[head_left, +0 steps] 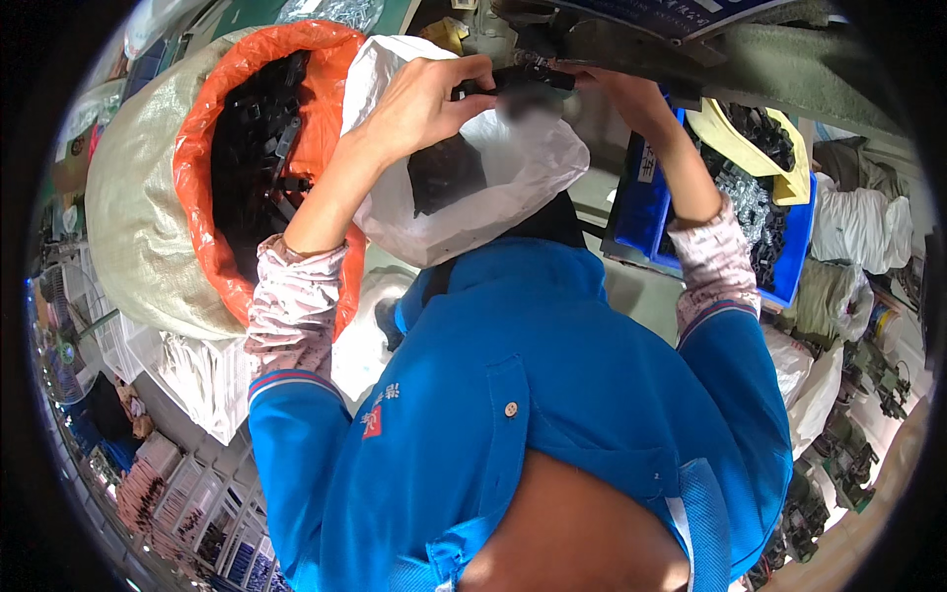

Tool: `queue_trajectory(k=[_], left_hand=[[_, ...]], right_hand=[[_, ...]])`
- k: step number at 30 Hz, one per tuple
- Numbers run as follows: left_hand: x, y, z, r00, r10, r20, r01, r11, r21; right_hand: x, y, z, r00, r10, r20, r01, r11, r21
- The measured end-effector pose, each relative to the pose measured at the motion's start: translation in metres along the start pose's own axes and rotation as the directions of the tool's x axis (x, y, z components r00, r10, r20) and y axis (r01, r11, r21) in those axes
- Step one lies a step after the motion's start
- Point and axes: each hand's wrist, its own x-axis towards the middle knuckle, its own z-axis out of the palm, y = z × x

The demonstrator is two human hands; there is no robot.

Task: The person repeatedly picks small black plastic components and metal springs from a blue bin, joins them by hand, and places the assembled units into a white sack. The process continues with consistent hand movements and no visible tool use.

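While the left hand is pinching a black part between thumb and fingers, nearly closed, the part is hovering by the white bag's far edge. The right hand is sitting near its right end, fingertips unclear; can't tell their grip. Probably best: keeping the left pinch steady and working over the bag's opening, so drops are landing inside.

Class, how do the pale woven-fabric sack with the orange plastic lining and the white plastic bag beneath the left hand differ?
The pale woven-fabric sack looks larger and fuller than the white plastic bag. The sack's mouth is edged with orange plastic lining; the bag's is plain white. Both gape open, showing dark contents.
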Motion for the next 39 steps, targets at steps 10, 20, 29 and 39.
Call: queue_trajectory(k=[10,20,29,39], left_hand=[[-0.002,-0.011,0.007,0.995,0.077,-0.063,-0.077,0.997,-0.004],[-0.059,-0.020,0.044,0.873,0.240,-0.424,-0.152,0.961,0.231],[-0.179,-0.171,-0.013,0.522,-0.537,-0.663,0.637,0.762,-0.116],[-0.169,-0.267,-0.008,0.726,-0.454,-0.516,0.676,0.609,0.414]], right_hand=[[0.045,0.124,0.056,0.999,-0.040,0.015,0.041,0.778,-0.627],[0.043,0.134,0.060,0.968,0.153,-0.200,-0.250,0.666,-0.703],[0.030,0.129,0.050,0.947,0.022,-0.322,-0.173,0.876,-0.450],[-0.021,-0.059,0.058,0.878,0.370,-0.302,-0.004,0.638,0.770]])
